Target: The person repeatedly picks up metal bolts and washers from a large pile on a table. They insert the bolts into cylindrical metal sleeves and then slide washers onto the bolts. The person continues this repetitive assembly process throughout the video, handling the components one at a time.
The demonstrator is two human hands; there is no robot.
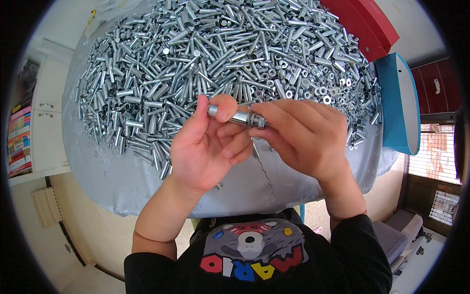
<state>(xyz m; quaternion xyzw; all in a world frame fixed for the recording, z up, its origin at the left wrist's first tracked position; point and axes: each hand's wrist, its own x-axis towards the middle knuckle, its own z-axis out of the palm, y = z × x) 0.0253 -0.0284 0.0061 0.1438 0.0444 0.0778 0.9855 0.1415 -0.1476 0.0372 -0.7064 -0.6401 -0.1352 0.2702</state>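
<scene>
Between my two hands, above the table's near part, is a shiny metal sleeve anchor bolt point(238, 117). My left hand point(205, 147) grips its smooth sleeve between thumb and fingers, palm turned up. At the right end of the bolt sit a washer and a hex nut point(258, 121). My right hand point(306, 132) pinches that nut end with thumb and fingers. Just behind my hands spreads a large heap of metal sleeves and bolts point(205, 55). Loose nuts and washers point(326, 99) lie in the heap's right part.
A grey patterned tablecloth point(235, 200) covers the rounded table. A red box point(367, 25) and a blue box point(398, 103) border the heap on the right. A thin wavy wire point(265, 172) lies near my hands. Books point(20, 141) fill a shelf at far left.
</scene>
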